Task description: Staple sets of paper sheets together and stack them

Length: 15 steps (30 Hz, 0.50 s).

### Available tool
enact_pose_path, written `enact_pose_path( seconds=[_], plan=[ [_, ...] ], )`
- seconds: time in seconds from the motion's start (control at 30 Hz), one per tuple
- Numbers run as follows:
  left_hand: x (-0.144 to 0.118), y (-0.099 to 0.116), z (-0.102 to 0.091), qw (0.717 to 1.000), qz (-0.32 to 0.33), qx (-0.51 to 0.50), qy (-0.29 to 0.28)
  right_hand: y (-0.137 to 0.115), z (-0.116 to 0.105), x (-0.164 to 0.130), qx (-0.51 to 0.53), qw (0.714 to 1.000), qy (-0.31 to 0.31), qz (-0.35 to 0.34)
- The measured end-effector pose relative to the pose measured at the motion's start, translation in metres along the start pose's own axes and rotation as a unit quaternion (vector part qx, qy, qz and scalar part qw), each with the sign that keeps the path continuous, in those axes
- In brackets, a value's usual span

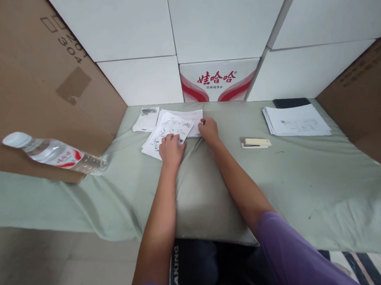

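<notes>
Several printed paper sheets (190, 115) lie loosely overlapped on the cloth-covered table, the top one bearing black line drawings. My left hand (171, 152) rests on the drawn sheet (173, 125) near its lower edge, palm down with its fingers stretched out. At the right edge of the sheet beneath, my right hand (209, 129) has its fingers curled in a pinch on the paper's margin. A cream stapler (256, 143) lies to the right of my right hand, apart from it. Just left of the sheets is a small white packet (146, 119) with dark contents.
A stack of printed paper (297, 121) lies at the right, partly over a dark flat object (291, 102). A water bottle (58, 155) stands at the left by a cardboard box (45, 82). White boxes (141, 81) wall off the back.
</notes>
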<state>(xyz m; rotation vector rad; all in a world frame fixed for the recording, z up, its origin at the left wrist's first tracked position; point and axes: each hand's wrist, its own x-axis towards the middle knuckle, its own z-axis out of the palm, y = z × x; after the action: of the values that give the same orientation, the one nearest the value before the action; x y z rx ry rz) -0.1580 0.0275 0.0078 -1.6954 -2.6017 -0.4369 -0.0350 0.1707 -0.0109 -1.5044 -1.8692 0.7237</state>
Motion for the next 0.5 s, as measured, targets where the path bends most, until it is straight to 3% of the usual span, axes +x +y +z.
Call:
enact_pose_path(
  seconds=[0.23,0.37,0.43,0.5],
  plan=[
    [-0.001,-0.001,-0.001,1.000,0.000,-0.005,-0.001,0.000,-0.003,0.008,0.080,0.994,-0.012,0.074],
    [-0.001,-0.001,0.002,1.000,-0.002,0.000,0.002,-0.002,-0.001,0.007,0.178,0.969,-0.079,0.153],
    [0.000,-0.002,0.004,1.000,-0.003,0.005,0.004,-0.001,-0.003,0.008,0.197,0.964,-0.095,0.154],
    [0.000,-0.002,0.005,1.000,-0.006,0.007,0.008,0.001,-0.012,0.011,0.182,0.974,-0.071,0.116]
  ],
)
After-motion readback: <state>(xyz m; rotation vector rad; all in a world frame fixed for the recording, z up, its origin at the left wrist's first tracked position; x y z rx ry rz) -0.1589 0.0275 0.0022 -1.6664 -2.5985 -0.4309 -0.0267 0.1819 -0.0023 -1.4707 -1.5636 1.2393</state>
